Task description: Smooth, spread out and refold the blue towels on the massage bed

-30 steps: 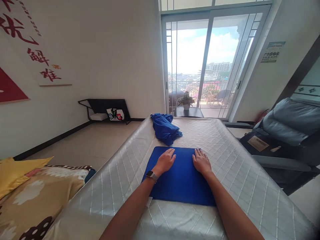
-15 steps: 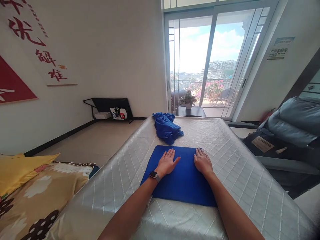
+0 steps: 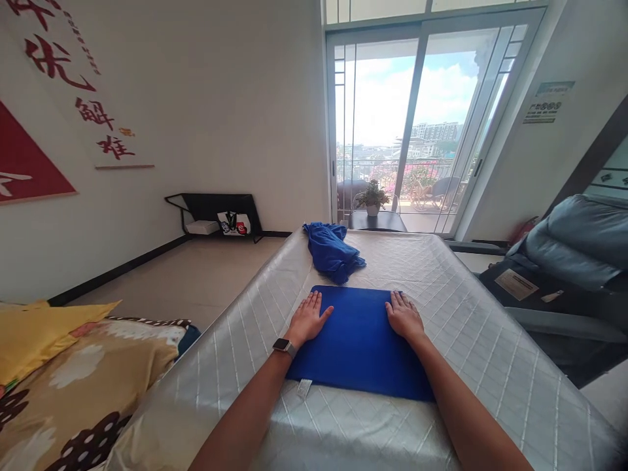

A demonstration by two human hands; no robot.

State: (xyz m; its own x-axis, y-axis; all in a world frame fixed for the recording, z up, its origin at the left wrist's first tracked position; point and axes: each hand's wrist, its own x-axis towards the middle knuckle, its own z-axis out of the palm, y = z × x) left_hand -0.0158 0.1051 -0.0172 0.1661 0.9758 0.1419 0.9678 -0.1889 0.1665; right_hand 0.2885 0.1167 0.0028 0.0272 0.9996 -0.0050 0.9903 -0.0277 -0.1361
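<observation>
A blue cloth (image 3: 360,347), spread into a flat rectangle, lies on the silvery quilted table cover (image 3: 471,366). Fingers stretched out, my left hand (image 3: 307,318) rests flat on the cloth's left edge, with a watch on the wrist. My right hand (image 3: 404,314) presses flat over the far right corner, its fingers straight and close together. A small white label (image 3: 304,388) sticks out from the near left edge. Beyond the flat cloth, a crumpled blue cloth (image 3: 333,252) lies in a heap.
A dark armchair (image 3: 564,314) with a bag on it stands at the right. Patterned bedding (image 3: 93,386) and a yellow cushion (image 3: 44,337) are at the left. Past the table's far end, a potted plant (image 3: 373,196) stands before the sliding glass door (image 3: 422,131).
My left hand has slid left from the inner part of the cloth to its left edge. The white label has come into view. My right hand stays at its corner.
</observation>
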